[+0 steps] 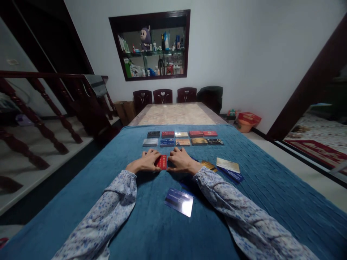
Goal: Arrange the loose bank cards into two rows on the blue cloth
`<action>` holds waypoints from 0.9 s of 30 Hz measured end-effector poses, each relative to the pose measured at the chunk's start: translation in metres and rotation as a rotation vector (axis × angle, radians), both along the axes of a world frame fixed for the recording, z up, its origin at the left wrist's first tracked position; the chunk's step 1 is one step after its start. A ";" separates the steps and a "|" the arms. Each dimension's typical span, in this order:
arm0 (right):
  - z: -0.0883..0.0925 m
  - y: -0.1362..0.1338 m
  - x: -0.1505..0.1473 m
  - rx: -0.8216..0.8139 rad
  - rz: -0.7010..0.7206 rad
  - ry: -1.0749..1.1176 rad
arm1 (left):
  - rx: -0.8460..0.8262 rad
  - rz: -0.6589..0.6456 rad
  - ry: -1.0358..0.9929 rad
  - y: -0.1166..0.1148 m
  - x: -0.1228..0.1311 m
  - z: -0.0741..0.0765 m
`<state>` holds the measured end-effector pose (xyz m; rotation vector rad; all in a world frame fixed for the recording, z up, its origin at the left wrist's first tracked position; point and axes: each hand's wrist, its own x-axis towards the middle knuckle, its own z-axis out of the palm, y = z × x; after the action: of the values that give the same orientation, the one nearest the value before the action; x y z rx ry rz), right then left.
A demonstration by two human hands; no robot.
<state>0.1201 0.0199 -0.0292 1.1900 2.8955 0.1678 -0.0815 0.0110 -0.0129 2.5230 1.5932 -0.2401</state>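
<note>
Left fingers point(155, 156) grip red card point(163, 162), hiding part; right fingers point(172, 159): contact unclear.

Ten card stacks point(199, 141), two hands point(181, 160)

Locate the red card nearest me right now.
In the head view, the red card is just left of center, between your left hand, which covers its left end, and your right hand, nearer you than the card stacks.

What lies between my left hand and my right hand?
In the head view, a red card, partly covered by the left hand, lies between it and the right hand.
</note>
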 end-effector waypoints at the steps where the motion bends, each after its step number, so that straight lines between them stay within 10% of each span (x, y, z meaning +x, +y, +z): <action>1: -0.001 0.000 -0.001 0.005 -0.006 0.002 | 0.015 0.012 0.000 -0.001 -0.001 -0.002; 13: -0.014 0.004 -0.006 0.021 -0.018 0.052 | 0.385 0.207 0.004 -0.032 0.016 -0.035; 27: -0.014 0.010 0.001 0.008 -0.084 0.092 | 0.244 0.301 -0.030 -0.038 0.006 -0.026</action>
<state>0.1209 0.0297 -0.0433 1.3533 2.9176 0.1276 -0.0753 -0.0270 -0.0393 2.3880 2.0704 0.0294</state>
